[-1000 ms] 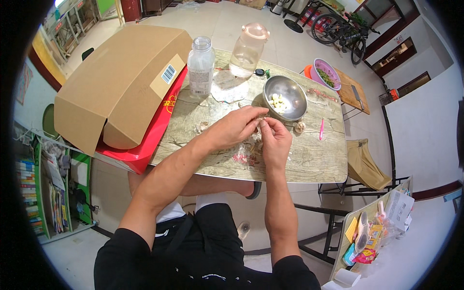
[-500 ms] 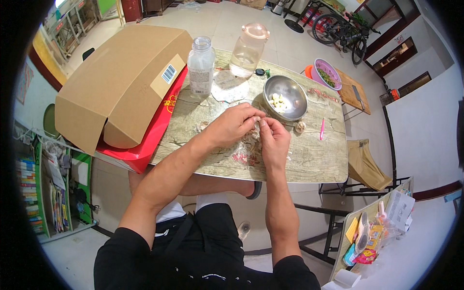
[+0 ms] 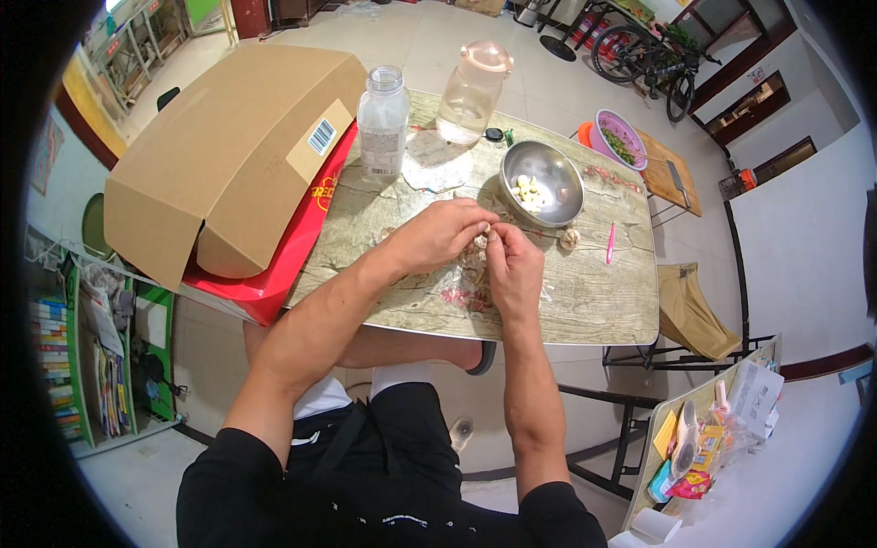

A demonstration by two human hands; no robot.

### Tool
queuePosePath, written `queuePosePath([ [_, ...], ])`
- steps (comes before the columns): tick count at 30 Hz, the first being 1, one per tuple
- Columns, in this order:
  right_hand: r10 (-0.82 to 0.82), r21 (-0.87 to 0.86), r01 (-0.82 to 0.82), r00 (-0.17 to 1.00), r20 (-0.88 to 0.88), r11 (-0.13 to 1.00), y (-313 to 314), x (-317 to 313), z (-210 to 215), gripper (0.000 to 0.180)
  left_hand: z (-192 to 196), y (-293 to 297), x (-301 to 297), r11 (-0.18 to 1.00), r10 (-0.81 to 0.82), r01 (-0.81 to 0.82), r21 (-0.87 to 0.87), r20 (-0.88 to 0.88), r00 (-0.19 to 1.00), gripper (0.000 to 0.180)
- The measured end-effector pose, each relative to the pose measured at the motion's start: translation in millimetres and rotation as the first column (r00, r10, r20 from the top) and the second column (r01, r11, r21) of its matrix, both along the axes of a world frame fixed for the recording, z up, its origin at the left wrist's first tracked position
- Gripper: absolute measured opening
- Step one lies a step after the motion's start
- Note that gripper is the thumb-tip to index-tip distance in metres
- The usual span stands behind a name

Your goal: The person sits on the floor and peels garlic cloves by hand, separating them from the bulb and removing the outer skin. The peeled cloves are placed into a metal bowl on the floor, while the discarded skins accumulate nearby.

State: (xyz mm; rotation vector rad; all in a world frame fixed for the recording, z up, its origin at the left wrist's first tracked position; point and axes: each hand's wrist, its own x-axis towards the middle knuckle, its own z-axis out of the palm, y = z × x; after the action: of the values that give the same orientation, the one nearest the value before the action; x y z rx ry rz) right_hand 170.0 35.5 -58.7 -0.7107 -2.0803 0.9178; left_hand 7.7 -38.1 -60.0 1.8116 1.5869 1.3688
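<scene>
Fingertips pinched together, my left hand (image 3: 441, 239) and my right hand (image 3: 516, 268) meet over the table, just in front of a steel bowl (image 3: 568, 208). Between them is a small garlic clove (image 3: 488, 232), mostly hidden by the fingers. Pale peeled garlic cloves (image 3: 528, 190) lie inside the bowl. A garlic bulb (image 3: 570, 238) rests to the right of my right hand. Beyond it lies a slim pink tool (image 3: 610, 243), its kind too small to tell. Papery garlic skins (image 3: 477, 265) are scattered on the tabletop beneath my hands.
A large cardboard box (image 3: 228, 155) on a red box (image 3: 292, 265) takes up the table's left side. Behind my hands stand a clear jar (image 3: 382, 123) and a pink-lidded water jug (image 3: 470, 96). A purple basin (image 3: 603, 137) of greens and a knife (image 3: 678, 181) sit farther right.
My hands shift very slightly, the right one a little leftward, with the fingertips still pinched together at the clove. The things on the table stay in place.
</scene>
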Motion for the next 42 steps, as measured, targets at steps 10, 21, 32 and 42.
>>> queuePosePath([
  [10,-0.022,-0.181,0.008,0.997,-0.077,0.983,-1.3,2.9,0.8,0.010,18.4,-6.8,5.7,0.960,-0.046,0.157,-0.232,0.422,0.905,0.030],
  [21,-0.012,-0.534,-0.162,0.951,-0.308,0.830,2.4,5.0,-3.4,0.010,14.5,-3.7,3.6,1.000,0.011,-0.009,-0.011,0.217,0.976,0.026],
  [32,0.067,-0.541,-0.307,0.906,-0.417,0.783,7.6,7.0,-11.2,0.009,18.3,-4.9,7.7,0.985,-0.068,0.136,-0.109,0.481,0.874,0.029],
  [42,0.046,-0.430,-0.097,0.991,-0.129,0.898,7.4,5.1,-8.5,0.011,17.8,-4.8,-2.3,0.988,-0.071,0.150,-0.042,0.740,0.669,0.036],
])
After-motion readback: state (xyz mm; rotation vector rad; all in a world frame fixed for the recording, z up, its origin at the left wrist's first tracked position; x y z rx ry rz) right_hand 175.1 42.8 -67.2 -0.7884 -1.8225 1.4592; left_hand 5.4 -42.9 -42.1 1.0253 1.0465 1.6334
